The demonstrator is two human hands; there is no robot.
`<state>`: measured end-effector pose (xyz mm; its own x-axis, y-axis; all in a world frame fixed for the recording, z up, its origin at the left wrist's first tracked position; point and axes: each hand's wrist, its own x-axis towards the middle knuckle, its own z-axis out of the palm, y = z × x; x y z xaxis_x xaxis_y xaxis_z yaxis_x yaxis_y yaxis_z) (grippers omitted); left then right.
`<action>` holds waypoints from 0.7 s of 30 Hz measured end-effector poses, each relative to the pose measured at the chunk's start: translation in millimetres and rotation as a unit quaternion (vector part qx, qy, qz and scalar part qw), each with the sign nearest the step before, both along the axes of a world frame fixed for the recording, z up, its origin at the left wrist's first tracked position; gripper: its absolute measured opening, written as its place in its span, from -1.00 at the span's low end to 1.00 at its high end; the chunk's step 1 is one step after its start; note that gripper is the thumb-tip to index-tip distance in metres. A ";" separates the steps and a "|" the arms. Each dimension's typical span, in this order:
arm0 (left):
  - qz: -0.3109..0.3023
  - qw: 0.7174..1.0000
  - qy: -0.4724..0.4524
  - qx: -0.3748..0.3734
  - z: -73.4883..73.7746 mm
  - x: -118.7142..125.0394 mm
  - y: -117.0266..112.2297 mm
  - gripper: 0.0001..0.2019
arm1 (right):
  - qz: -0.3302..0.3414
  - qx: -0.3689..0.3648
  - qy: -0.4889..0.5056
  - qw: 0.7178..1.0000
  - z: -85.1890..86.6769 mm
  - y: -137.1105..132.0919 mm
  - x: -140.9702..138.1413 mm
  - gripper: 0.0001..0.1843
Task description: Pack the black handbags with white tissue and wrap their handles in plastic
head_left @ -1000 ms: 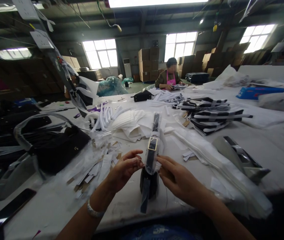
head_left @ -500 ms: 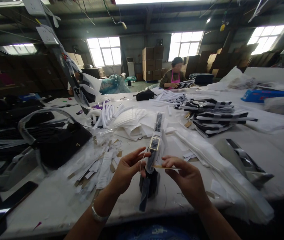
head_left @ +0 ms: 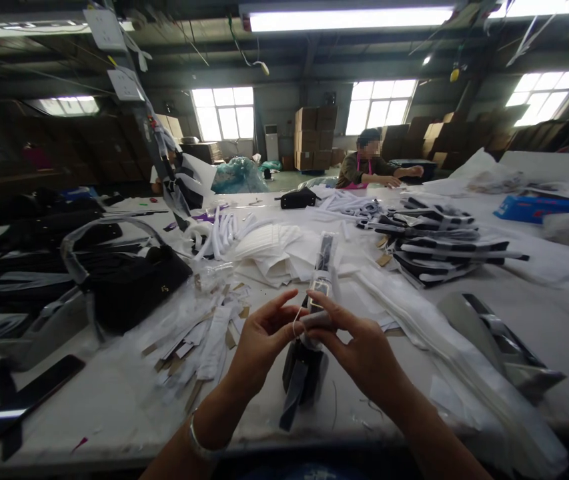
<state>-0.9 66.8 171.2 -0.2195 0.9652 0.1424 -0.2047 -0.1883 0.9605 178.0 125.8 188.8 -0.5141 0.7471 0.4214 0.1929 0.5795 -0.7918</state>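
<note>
A black bag [head_left: 308,373] stands on the table in front of me. Its dark strap [head_left: 325,250] runs up under clear plastic and carries a gold-coloured rectangular buckle [head_left: 320,288]. My left hand [head_left: 264,337], closed at the fingertips, pinches a thin white string [head_left: 297,320] beside the strap. From the right, my right hand [head_left: 359,343] meets it, closed on a small greyish card [head_left: 318,320] in front of the strap. The fingertips of both hands nearly touch, and whether the string passes through the card cannot be made out.
Left lie a black handbag [head_left: 137,287], loose paper strips [head_left: 204,347] and a dark flat strap [head_left: 29,393]. White sheets [head_left: 271,250] lie beyond my hands. Right are long plastic wrapping [head_left: 429,340], stacked black-and-white pieces [head_left: 449,247] and a grey piece [head_left: 501,347]. A co-worker [head_left: 364,163] sits across the table.
My right hand has moved left, bringing the card to my left fingertips; the card shows its face instead of its edge. The view has tilted up. The co-worker's arms now reach to the right.
</note>
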 end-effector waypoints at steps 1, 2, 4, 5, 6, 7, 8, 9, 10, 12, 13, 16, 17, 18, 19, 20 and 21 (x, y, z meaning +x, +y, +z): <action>-0.001 1.000 -0.010 -0.002 1.0 1.5 -0.3 -0.45 | 0.004 0.014 -0.018 1.000 2.7 1.1 -0.2 -0.36; -0.002 1.000 -0.011 -0.003 1.8 3.2 -0.6 -0.44 | 0.008 0.028 -0.034 0.999 5.2 2.3 -0.4 -0.33; 0.001 1.000 -0.001 -0.003 3.5 6.3 -1.5 -0.43 | 0.015 0.049 -0.063 0.997 9.5 4.7 -1.1 -0.29; 0.006 1.000 0.008 -0.002 4.2 7.5 -2.0 -0.42 | 0.017 0.056 -0.079 0.995 11.2 5.6 -1.4 -0.28; 0.012 1.000 0.017 -0.001 4.9 8.3 -2.3 -0.40 | 0.018 0.062 -0.097 0.993 12.7 6.3 -1.8 -0.27; 0.018 0.999 0.026 0.000 5.6 8.7 -2.7 -0.38 | 0.018 0.069 -0.113 0.991 14.1 6.8 -2.2 -0.26; 0.024 0.999 0.035 0.002 6.1 8.9 -3.1 -0.36 | 0.016 0.075 -0.127 0.989 15.4 7.0 -2.6 -0.25; 0.028 0.999 0.044 0.003 6.5 8.8 -3.5 -0.35 | 0.013 0.082 -0.141 0.986 16.6 7.0 -3.0 -0.25; 0.029 0.998 0.051 0.004 6.8 8.7 -3.9 -0.33 | 0.009 0.089 -0.154 0.984 17.7 7.0 -3.5 -0.25; 0.033 0.998 0.061 0.005 7.3 8.7 -4.8 -0.31 | 0.007 0.100 -0.175 0.979 19.3 7.0 -4.5 -0.24; 0.037 0.997 0.067 0.006 7.6 9.2 -5.2 -0.30 | 0.006 0.104 -0.181 0.978 19.6 7.2 -5.1 -0.24; 0.056 0.994 0.093 0.027 8.9 13.3 -5.4 -0.30 | 0.004 0.108 -0.178 0.978 18.5 9.0 -7.1 -0.23; 0.065 0.991 0.112 0.040 9.4 15.2 -5.1 -0.33 | 0.004 0.107 -0.174 0.979 17.7 9.8 -7.7 -0.21; 0.077 0.987 0.133 0.053 9.9 17.0 -4.7 -0.37 | 0.003 0.105 -0.168 0.980 16.9 10.7 -8.2 -0.20; 0.089 0.982 0.156 0.065 10.2 18.6 -4.4 -0.43 | 0.002 0.103 -0.164 0.981 16.2 11.6 -8.5 -0.20; 0.099 0.976 0.178 0.075 10.4 19.5 -4.2 -0.48 | 0.001 0.101 -0.160 0.982 15.6 12.4 -8.5 -0.19; 0.108 0.970 0.201 0.087 10.5 19.7 -4.4 -0.53 | 0.000 0.099 -0.157 0.983 15.4 13.0 -8.3 -0.20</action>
<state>18.9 62.4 181.7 -0.3062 0.8567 0.4150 0.2426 -0.3514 0.9043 169.7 138.7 204.2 -0.6415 0.6669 0.3792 0.4102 0.7158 -0.5651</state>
